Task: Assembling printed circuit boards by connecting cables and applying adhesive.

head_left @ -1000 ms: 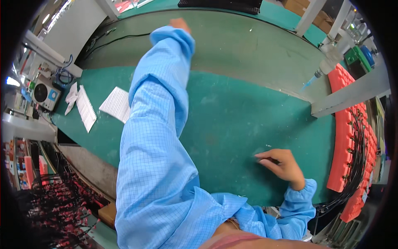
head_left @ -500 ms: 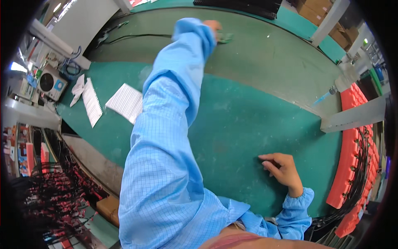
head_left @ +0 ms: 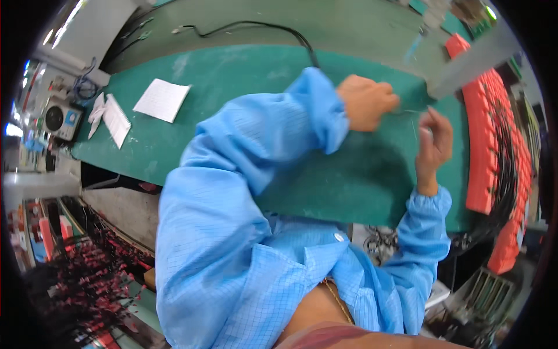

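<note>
Over the right part of the green mat point(head_left: 232, 75), my left hand point(head_left: 367, 103) is closed, its fingers blurred. A black cable point(head_left: 256, 23) runs from the far side of the bench under my left sleeve toward that hand, which grips it; the gripped part is hidden. A thin, pale, smeared strand point(head_left: 410, 111) shows between my two hands; I cannot make out what it is. Facing the left hand, my right hand point(head_left: 435, 145) is raised with thumb and forefinger apart, and nothing shows in it. Its fingertips are close to the strand.
Red slotted holders point(head_left: 479, 151) carrying black cables line the right edge, by a grey post point(head_left: 476, 61). White paper sheets point(head_left: 163, 100) lie on the left of the mat, near a small boxy device point(head_left: 61, 118). Dark cables with red ends point(head_left: 87, 291) crowd the lower left.
My left hand has come back from the far bench toward the right, drawing the black cable along. My right hand has lifted and moved forward to meet it. The view has shifted.
</note>
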